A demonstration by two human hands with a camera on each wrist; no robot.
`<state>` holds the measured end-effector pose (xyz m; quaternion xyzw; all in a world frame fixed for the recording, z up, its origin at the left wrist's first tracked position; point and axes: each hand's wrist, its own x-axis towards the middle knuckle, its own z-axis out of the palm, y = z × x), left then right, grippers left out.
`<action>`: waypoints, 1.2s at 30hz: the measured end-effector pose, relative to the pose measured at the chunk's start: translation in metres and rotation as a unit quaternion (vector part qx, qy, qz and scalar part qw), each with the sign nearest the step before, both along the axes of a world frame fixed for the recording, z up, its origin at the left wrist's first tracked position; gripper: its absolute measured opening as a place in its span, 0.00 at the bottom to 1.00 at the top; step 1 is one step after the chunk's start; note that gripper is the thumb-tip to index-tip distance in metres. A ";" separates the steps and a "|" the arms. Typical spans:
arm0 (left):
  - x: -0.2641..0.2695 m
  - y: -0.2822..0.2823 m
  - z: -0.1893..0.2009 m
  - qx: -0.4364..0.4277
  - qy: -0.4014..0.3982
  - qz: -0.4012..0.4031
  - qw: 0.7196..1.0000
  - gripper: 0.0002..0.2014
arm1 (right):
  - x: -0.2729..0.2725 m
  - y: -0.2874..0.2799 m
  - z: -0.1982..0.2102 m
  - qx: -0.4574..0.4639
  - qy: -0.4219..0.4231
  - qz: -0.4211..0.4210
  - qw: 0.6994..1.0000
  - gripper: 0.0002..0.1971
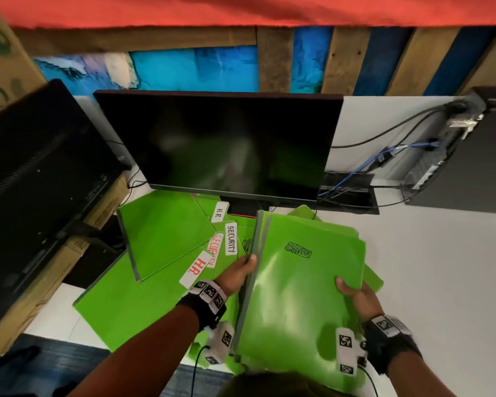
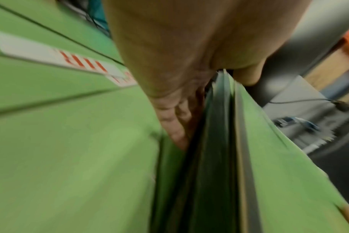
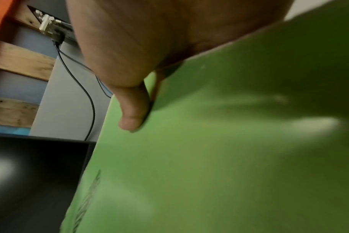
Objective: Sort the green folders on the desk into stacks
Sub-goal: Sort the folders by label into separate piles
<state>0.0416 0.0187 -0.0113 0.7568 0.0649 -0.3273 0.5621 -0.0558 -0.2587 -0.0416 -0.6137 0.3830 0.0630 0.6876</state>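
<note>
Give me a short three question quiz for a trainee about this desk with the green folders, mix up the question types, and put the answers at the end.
1. True or false: both hands hold the bundle of green plastic folders.
2. The white label with black letters reads: A) FINANCE B) SECURITY C) LEGAL
3. Fill in: the top folder of the bundle bears a black ____.

Key
1. True: left hand grips its left edge, right hand its right edge.
2. B
3. Scribble.

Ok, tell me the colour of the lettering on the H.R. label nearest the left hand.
Red on white label; head view.
</note>
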 end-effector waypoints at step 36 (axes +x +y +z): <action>0.062 0.267 -0.041 0.550 0.036 0.066 0.832 0.63 | 0.013 -0.014 -0.015 -0.179 0.171 0.080 0.966 0.27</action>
